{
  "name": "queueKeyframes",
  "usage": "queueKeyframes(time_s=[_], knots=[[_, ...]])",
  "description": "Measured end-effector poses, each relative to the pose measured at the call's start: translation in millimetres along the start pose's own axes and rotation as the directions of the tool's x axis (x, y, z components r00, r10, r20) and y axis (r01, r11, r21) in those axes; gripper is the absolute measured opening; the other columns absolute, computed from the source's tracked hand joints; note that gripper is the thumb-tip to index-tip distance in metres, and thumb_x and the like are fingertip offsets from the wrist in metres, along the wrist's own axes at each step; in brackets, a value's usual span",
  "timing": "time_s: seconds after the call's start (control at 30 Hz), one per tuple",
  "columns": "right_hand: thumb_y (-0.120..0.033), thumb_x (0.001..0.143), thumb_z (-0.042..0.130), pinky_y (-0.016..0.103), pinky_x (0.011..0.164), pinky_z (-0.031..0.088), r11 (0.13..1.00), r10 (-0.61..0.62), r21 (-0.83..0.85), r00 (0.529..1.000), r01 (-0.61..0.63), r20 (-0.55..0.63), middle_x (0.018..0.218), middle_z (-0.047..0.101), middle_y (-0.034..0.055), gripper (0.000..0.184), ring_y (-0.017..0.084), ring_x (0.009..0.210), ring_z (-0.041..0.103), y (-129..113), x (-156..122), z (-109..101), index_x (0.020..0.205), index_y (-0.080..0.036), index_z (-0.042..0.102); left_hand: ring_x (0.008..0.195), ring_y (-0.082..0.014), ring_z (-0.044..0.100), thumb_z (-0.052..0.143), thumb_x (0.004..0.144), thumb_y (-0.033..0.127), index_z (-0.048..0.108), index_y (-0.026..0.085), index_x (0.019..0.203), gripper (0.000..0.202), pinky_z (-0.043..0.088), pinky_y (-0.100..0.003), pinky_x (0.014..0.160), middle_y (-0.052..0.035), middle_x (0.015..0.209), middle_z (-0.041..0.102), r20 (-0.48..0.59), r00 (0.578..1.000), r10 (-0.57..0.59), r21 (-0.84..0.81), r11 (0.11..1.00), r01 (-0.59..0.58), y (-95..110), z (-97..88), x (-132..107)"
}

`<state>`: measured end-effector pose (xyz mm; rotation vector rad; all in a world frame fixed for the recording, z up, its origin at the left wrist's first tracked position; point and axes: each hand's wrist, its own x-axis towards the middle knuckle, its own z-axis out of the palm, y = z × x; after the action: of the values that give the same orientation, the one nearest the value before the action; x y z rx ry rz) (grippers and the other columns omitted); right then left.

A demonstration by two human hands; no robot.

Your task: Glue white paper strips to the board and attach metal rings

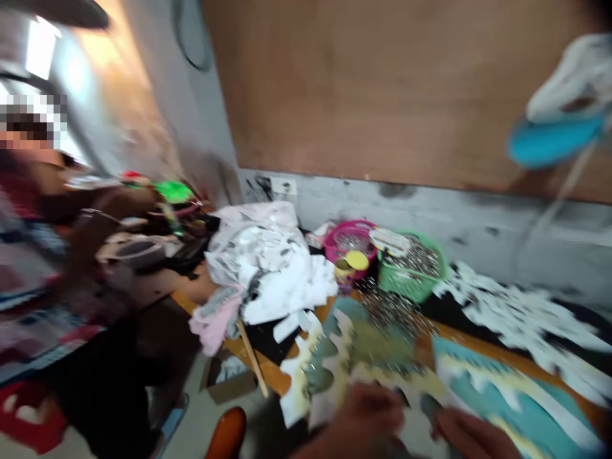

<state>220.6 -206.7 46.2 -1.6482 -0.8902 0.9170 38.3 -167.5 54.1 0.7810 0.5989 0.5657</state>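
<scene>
My left hand [366,414] is at the bottom centre, over the cream scalloped pieces [342,357] on the table. Its fingers are curled together but smeared by motion, and what they hold, if anything, cannot be made out. To its right, my right hand [473,433] has its fingers closed at the edge of a small, rounded, dark grey piece [430,405], which it seems to pinch. Small metal bits dot the cream pieces. Close to my right hand lie teal sheets [530,414] with white and yellow scalloped strips on them.
Behind are a loose metal pile [392,309], a green basket [414,284] and a magenta basket [351,236] of metal parts. White cut scraps [277,255] lie left, more [521,319] right. A wooden stick [253,360] juts over the table edge. Another person [52,268] sits at the left.
</scene>
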Motion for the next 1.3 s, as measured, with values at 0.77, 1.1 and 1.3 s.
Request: queueKeyframes(time_s=[0.77,1.1,1.3], knots=[[-0.045,0.086,0.068,0.024,0.064,0.039,0.941,-0.172,0.328,0.949,0.079,0.263,0.073,0.064,0.0013,0.029,0.013,0.068,0.053,-7.9,-26.1,-24.9,0.079,-0.017,0.071,0.064,-0.0118,0.053,0.068,0.086,0.047,0.067,0.013,0.074,0.036,0.043,-0.022,0.061,-0.0012,0.068,0.06,0.171,0.965,0.2,0.512,0.818,-0.26,5.5,7.4,24.0],[-0.045,0.091,0.061,0.037,0.097,0.044,0.921,-0.372,0.117,0.928,0.371,-0.008,0.111,0.066,0.0078,0.028,0.023,0.107,0.06,-5.1,-29.0,-35.1,0.107,-0.022,0.063,0.065,-0.0107,0.054,0.07,0.087,0.043,0.064,0.014,0.078,0.03,0.046,-0.019,0.061,-0.0005,0.069,0.059,-0.02,0.956,0.294,0.32,0.907,-0.273,-14.6,8.2,25.4],[-0.063,0.092,0.046,0.041,0.096,0.047,0.914,-0.317,0.202,0.931,0.351,-0.179,0.117,0.065,0.011,0.044,0.027,0.112,0.06,46.5,-20.6,-79.8,0.1,-0.023,0.061,0.065,-0.0106,0.058,0.081,0.076,0.044,0.064,0.017,0.079,0.032,0.054,-0.02,0.065,0.0012,0.071,0.062,-0.087,0.979,0.183,0.15,0.974,-0.169,-9.7,8.3,27.7]])
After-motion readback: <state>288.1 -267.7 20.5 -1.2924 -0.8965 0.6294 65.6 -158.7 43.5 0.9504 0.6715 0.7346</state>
